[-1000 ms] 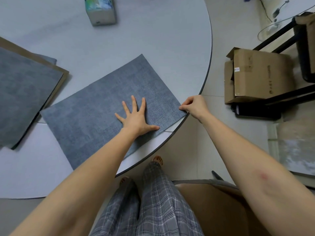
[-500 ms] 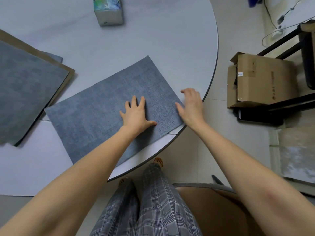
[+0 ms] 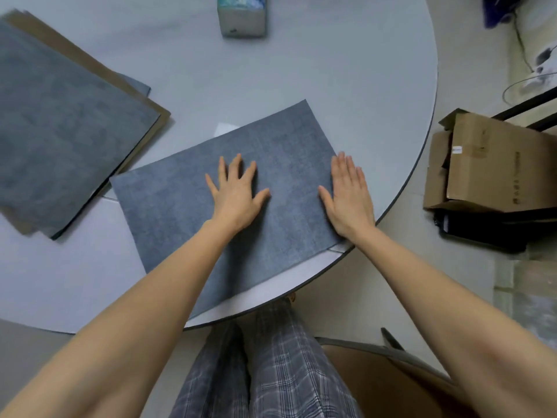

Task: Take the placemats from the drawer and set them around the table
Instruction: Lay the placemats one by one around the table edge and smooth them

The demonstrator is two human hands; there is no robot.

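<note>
Head view, looking down on a round grey table [image 3: 346,73] with a dark rim; its edge curves from the upper right down to the bottom centre.

One grey-blue placemat [image 3: 187,212] lies flat on the table in the centre of the frame, rotated so its long edge runs from lower left to upper right. Its lower right corner sits close to the table rim.

Left hand [image 3: 236,193]: flat, palm down, fingers spread and straight, resting on the middle of the placemat. No grip.

Right hand [image 3: 349,196]: flat, palm down, fingers straight and together, lying over the placemat's right edge, part on the mat, part on the tabletop. No grip either.

Stack of placemats [image 3: 60,128] at the upper left of the frame, on the table: grey-blue mat on top, tan and grey edges poking out beneath, fanned unevenly. Its lower right edge is near the single placemat's left corner; cannot tell if they touch.

Tissue box [image 3: 242,15] at top centre, on the table, well apart from the mat.

Right of the table, on the floor: open cardboard box [image 3: 494,164]. Bottom centre: the person's plaid trousers [image 3: 265,366].
</note>
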